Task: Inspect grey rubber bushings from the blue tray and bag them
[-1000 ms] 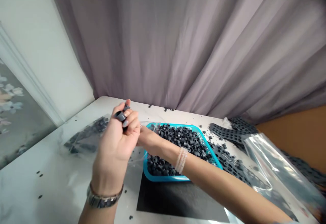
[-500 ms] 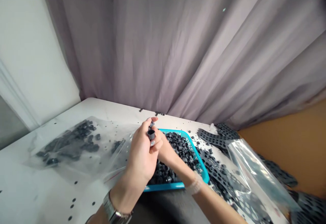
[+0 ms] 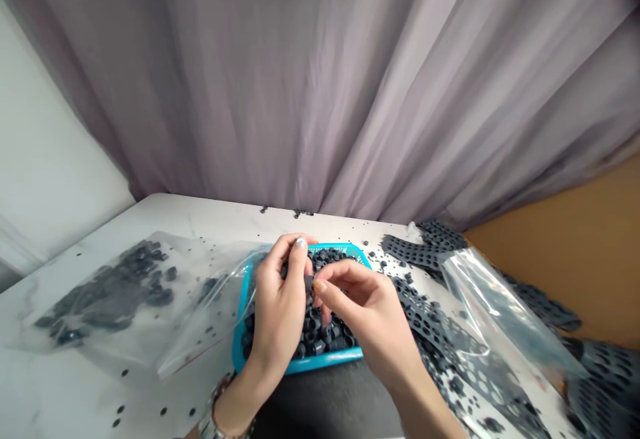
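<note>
Your right hand [image 3: 373, 300] pinches a small dark-grey rubbery-looking piece [image 3: 309, 284], long axis unreadable, above the bright-blue rectangular plastic basket [image 3: 323, 363]. The piece lies just right of your left hand [image 3: 281, 296], which curls half-closed, any contents hidden.

A bright blue plastic basket [image 3: 325, 363] of small black hollow pieces [image 3: 315, 346] sits beneath both hands; the right hand's [image 3: 380, 302] fingers pinch one dark piece [image 3: 309, 284] beside the left hand [image 3: 280, 306]. Perforated black sheets [image 3: 417, 251] lie right.
</note>
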Motion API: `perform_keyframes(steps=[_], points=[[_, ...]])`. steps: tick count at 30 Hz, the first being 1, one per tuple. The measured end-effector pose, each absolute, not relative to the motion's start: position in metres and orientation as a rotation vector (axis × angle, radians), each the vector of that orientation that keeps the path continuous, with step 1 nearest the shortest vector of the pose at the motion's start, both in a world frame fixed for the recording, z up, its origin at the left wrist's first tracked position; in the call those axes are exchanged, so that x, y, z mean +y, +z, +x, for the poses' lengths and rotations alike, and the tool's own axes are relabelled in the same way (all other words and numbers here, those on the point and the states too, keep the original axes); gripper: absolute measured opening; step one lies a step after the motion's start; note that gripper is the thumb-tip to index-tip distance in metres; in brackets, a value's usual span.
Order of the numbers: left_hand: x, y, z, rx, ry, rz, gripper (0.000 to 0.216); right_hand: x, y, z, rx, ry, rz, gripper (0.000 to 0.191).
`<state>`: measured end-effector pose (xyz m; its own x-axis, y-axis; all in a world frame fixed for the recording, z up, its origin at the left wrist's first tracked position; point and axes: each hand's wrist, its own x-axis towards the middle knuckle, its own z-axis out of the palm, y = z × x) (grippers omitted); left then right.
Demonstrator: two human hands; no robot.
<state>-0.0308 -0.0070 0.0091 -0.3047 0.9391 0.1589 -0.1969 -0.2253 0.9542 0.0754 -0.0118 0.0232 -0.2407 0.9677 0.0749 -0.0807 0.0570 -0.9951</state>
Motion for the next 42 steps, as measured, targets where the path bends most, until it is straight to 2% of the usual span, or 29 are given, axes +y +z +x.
perform_keyframes(steps=[16,21,30,42], points=[[-0.004,0.002,-0.027,1.447,1.697,1.322,0.021,0.0,0.005,0.086,-1.27,1.501,-0.895,0.016],[-0.005,0.003,-0.025,1.373,1.707,1.217,0.022,-0.002,0.008,0.084,-1.266,1.424,-0.895,0.009],[-0.006,0.01,-0.018,1.202,1.831,0.948,0.018,-0.006,0.008,0.082,-1.239,1.391,-0.782,0.008],[-0.004,0.003,-0.021,1.207,1.728,0.993,0.022,-0.007,0.002,0.082,-1.304,1.344,-0.803,0.003]])
